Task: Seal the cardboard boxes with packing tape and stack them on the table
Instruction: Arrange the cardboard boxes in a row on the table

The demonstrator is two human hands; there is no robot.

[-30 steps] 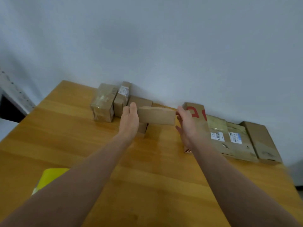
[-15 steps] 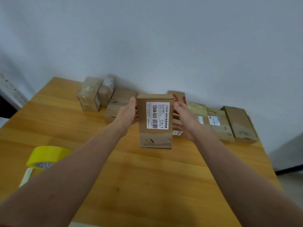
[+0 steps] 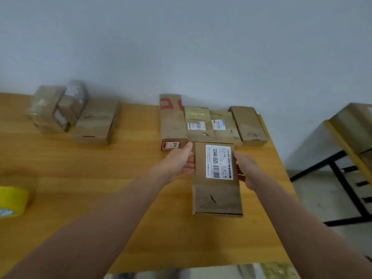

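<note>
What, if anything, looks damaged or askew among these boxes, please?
The labelled box held between the left hand and right hand has a small dark tear-like mark on its lower face. At the far left, two tape-wrapped boxes sit askew.

Head-worn view, downward over table (image 3: 100, 178)

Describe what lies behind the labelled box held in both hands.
A row of four flat boxes against the wall. The labelled box hides the near edges of the middle two.
</note>
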